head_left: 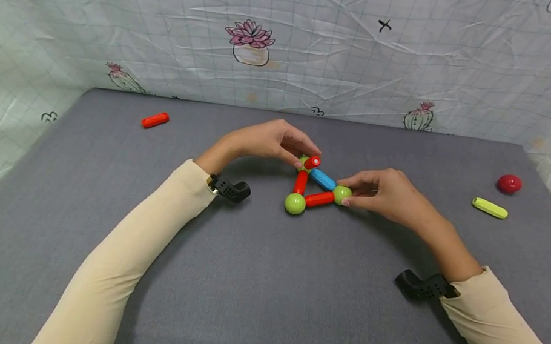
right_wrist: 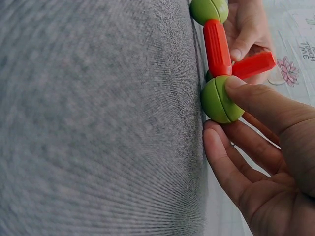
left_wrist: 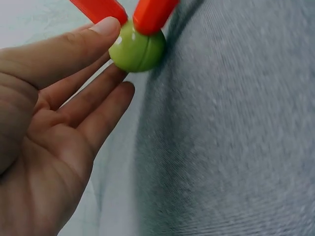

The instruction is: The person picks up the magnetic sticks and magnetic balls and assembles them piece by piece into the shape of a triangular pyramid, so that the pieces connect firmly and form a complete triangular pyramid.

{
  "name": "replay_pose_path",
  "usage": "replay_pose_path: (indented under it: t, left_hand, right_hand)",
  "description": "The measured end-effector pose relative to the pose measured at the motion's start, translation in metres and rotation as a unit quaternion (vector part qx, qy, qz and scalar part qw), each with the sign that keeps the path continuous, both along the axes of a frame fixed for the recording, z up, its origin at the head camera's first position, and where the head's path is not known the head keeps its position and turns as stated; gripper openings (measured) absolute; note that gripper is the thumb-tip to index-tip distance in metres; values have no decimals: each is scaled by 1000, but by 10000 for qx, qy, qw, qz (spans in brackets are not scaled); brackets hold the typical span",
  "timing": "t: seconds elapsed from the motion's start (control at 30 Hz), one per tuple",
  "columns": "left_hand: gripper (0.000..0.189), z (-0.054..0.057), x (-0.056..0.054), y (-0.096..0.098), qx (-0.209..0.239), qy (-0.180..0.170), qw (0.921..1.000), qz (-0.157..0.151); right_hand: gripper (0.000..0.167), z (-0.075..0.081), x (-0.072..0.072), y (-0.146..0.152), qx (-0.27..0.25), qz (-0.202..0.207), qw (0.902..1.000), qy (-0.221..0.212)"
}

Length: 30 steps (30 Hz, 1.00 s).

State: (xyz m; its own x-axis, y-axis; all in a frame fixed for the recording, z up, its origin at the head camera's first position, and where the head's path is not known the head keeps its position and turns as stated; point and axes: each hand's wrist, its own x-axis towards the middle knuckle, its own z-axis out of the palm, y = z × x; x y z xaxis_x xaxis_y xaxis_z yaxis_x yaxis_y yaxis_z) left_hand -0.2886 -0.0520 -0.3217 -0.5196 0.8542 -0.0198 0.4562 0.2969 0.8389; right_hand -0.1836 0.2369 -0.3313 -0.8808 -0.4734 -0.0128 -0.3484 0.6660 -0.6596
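A triangle of green balls and rods rests on the grey table, with a blue rod point(head_left: 323, 180) on its far side and red rods on the other two. My left hand point(head_left: 272, 141) pinches the far-left green ball point(left_wrist: 138, 51) between thumb and fingers. From that ball another red rod point(head_left: 313, 162) juts upward, its far end free. On the other side, my right hand point(head_left: 390, 195) holds the right green ball point(head_left: 342, 195), thumb pressed on its near side point(right_wrist: 220, 101). Nearest the person, the front green ball point(head_left: 294, 203) joins two red rods, untouched by either hand.
A loose red rod point(head_left: 155, 120) lies at the back left of the table point(head_left: 254, 291). At the far right are a red ball point(head_left: 509, 184) and a yellow-green rod point(head_left: 490, 208). A printed cloth point(head_left: 319, 50) hangs behind the table's back edge.
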Motion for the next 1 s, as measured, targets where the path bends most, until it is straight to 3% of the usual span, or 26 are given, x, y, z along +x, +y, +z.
replay_pose_path:
  t: [0.3, 0.63, 1.0]
  left_hand:
    - [32, -9, -6, 0, -100, 199, 9997, 56]
    - [29, -7, -8, 6, -256, 517, 9979, 305]
    - [26, -8, -8, 8, -355, 925, 9948, 219]
  right_hand:
    - [35, -1, -1, -2, 29, 11, 10000, 21]
    - [36, 1, 0, -1, 47, -18, 10000, -6]
    - [35, 1, 0, -1, 35, 33, 10000, 42]
